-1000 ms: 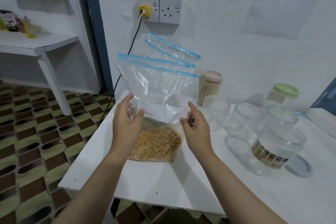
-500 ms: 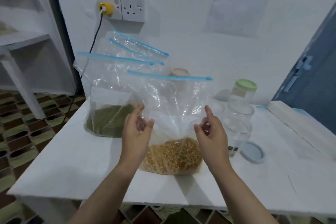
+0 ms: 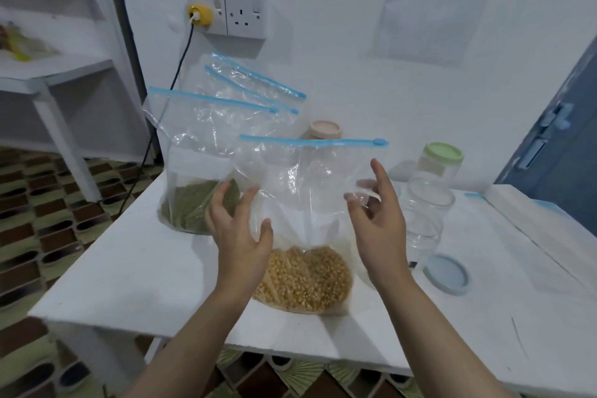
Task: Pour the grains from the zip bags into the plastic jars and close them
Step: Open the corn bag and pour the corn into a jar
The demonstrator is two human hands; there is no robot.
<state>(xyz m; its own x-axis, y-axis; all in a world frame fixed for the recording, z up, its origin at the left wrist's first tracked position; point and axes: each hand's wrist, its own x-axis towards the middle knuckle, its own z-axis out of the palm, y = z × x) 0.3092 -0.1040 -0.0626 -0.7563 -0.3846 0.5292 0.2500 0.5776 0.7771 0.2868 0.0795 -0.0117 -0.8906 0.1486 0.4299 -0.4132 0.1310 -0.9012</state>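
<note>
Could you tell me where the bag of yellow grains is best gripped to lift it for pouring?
Probably the empty upper film of the yellow-grain bag, just under its blue zip strip, one hand from each side. The grains sit heaped at the bottom, so the top is slack and easy to pinch. The left hand and right hand already flank it.

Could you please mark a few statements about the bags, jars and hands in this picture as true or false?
1. The front zip bag holds yellow grains. True.
2. That bag's blue zip strip is open. False: it looks closed.
3. A blue lid lies loose on the table. True.
4. The green-lidded jar lies on its side. False: it stands upright.
5. The left hand and right hand are at the bag's sides. True.
</note>
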